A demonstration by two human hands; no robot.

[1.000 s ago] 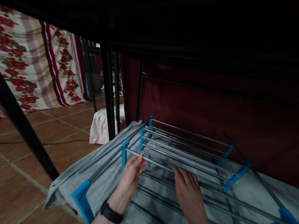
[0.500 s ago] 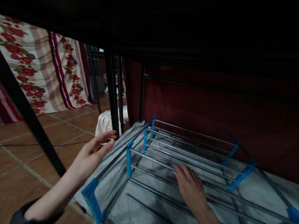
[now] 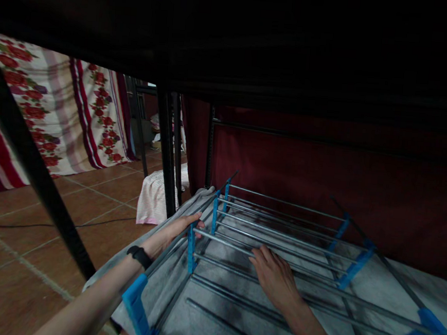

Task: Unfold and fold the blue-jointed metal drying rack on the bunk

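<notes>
A shoe rack of thin metal tubes (image 3: 236, 243) and blue plastic connectors (image 3: 191, 252) lies on a grey cloth (image 3: 212, 316). My left hand (image 3: 188, 225), a dark band on its wrist, is at the top of the connector in the near left part of the rack. Its thumb and fingers close around the frame there, partly hidden by it. My right hand (image 3: 273, 274) rests over a long crosswise tube nearer the middle, fingertips curled onto it. One loose-ended tube (image 3: 212, 315) shows below the others.
A dark shelf (image 3: 256, 51) hangs low overhead, with black metal posts (image 3: 166, 158) at the left. Dark red cloth (image 3: 322, 185) covers the back. A flowered curtain (image 3: 88, 115), a striped cloth (image 3: 153, 195) and a black cable (image 3: 99, 224) are over or on the tiled floor.
My left hand has moved right from the air beside the rack and closed on its left frame. My right hand stays on the same tube. The view has shifted slightly.
</notes>
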